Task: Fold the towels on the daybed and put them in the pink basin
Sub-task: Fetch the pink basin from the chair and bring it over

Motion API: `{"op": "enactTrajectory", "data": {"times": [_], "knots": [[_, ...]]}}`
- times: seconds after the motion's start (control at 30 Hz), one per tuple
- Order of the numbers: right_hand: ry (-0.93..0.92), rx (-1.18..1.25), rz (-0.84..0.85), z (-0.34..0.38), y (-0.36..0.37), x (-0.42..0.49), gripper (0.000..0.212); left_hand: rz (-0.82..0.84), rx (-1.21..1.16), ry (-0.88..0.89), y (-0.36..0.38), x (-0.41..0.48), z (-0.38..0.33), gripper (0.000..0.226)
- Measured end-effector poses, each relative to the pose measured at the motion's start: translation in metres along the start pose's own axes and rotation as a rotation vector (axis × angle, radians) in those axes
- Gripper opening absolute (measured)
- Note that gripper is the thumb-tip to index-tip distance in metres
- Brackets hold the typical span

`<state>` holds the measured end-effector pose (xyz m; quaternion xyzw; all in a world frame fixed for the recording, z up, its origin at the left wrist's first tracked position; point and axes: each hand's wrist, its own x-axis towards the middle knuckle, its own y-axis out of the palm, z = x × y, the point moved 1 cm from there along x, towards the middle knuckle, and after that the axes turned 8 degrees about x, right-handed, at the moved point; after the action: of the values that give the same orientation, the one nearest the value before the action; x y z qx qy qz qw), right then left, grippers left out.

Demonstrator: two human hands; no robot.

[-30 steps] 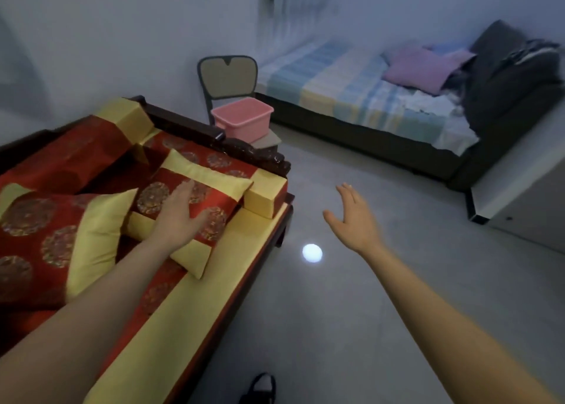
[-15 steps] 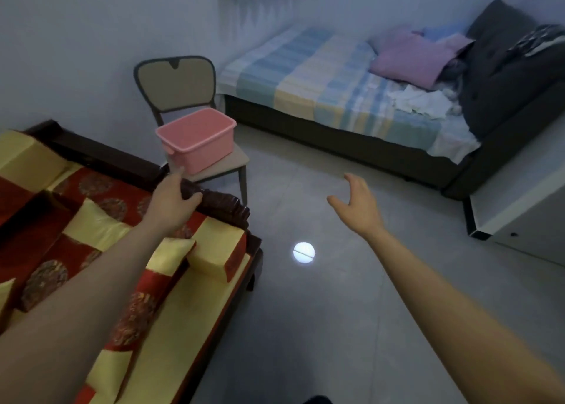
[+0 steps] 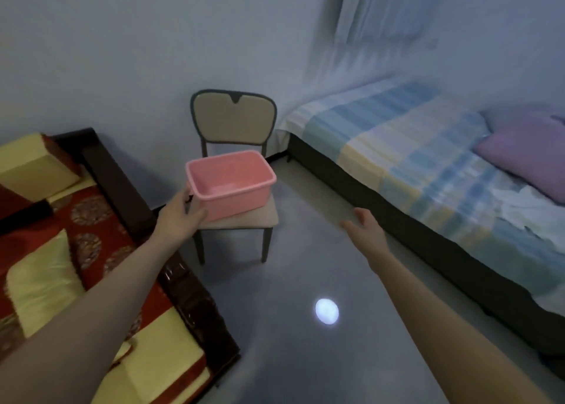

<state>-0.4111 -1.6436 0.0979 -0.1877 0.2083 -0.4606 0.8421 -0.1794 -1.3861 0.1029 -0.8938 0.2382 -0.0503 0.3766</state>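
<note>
The pink basin [image 3: 241,197] stands empty on the seat of a beige chair [image 3: 234,119]. My left hand [image 3: 180,217] reaches over the wooden daybed's end rail [image 3: 122,183] and touches the basin's near left corner, thumb by the rim, fingers spread against the wall. My right hand [image 3: 367,232] hovers open over the floor, right of the chair, holding nothing. Crumpled white cloth [image 3: 526,208], possibly towels, lies on the striped bed [image 3: 397,141] at the right edge.
The daybed carries red and yellow cushions [image 3: 39,281] at the left. A purple pillow [image 3: 526,153] lies on the striped bed. Grey floor with a bright light spot [image 3: 326,310] runs between the two beds. A curtain [image 3: 376,15] hangs behind.
The view has swung right and closer to the chair. My left hand went from the daybed cushion, over the end rail, to the basin's corner. My right hand stayed open, drifting forward.
</note>
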Motion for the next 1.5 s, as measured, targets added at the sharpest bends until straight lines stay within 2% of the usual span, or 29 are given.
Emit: {"op": "enactTrajectory", "data": {"times": [0.17, 0.33, 0.4, 0.5, 0.63, 0.77, 0.83, 0.93, 1.0, 1.07, 1.17, 1.23, 1.3, 1.5], "knots": [[-0.065, -0.015, 0.157, 0.047, 0.04, 0.124, 0.065, -0.091, 0.024, -0.169, 0.005, 0.085, 0.01, 0.064], [-0.107, -0.013, 0.218, 0.077, 0.093, 0.245, 0.065, -0.153, 0.001, -0.271, 0.028, 0.195, 0.025, 0.063], [-0.097, -0.01, 0.233, 0.084, 0.118, 0.296, 0.062, -0.133, -0.038, -0.312, 0.042, 0.246, 0.03, 0.063], [-0.087, -0.042, 0.272, 0.09, 0.152, 0.363, 0.057, -0.128, -0.053, -0.387, 0.064, 0.306, 0.042, 0.074], [-0.029, -0.088, 0.34, 0.082, 0.201, 0.444, 0.053, -0.094, -0.071, -0.491, 0.099, 0.376, 0.067, 0.059], [0.044, -0.124, 0.411, 0.062, 0.261, 0.515, 0.05, -0.01, -0.074, -0.591, 0.13, 0.435, 0.096, 0.08], [0.088, -0.141, 0.447, 0.049, 0.293, 0.544, 0.048, -0.002, -0.06, -0.637, 0.144, 0.457, 0.111, 0.076], [0.177, -0.122, 0.496, 0.03, 0.334, 0.579, 0.031, 0.001, -0.032, -0.713, 0.164, 0.483, 0.135, 0.049], [0.255, -0.083, 0.504, 0.017, 0.351, 0.594, 0.012, -0.009, 0.002, -0.777, 0.175, 0.493, 0.151, 0.046], [0.371, -0.024, 0.476, 0.004, 0.365, 0.61, 0.014, -0.029, -0.004, -0.819, 0.181, 0.499, 0.164, 0.045], [0.524, 0.086, 0.43, -0.002, 0.373, 0.623, 0.016, -0.087, -0.139, -0.922, 0.182, 0.505, 0.182, 0.025], [0.593, 0.129, 0.444, -0.004, 0.371, 0.628, 0.02, -0.126, -0.378, -1.003, 0.181, 0.511, 0.189, 0.029], [0.642, 0.166, 0.462, -0.007, 0.368, 0.635, 0.024, -0.114, -0.513, -1.057, 0.178, 0.515, 0.193, 0.035], [0.724, 0.197, 0.471, -0.004, 0.367, 0.646, 0.033, 0.022, -0.598, -1.083, 0.167, 0.521, 0.204, 0.053]]}}
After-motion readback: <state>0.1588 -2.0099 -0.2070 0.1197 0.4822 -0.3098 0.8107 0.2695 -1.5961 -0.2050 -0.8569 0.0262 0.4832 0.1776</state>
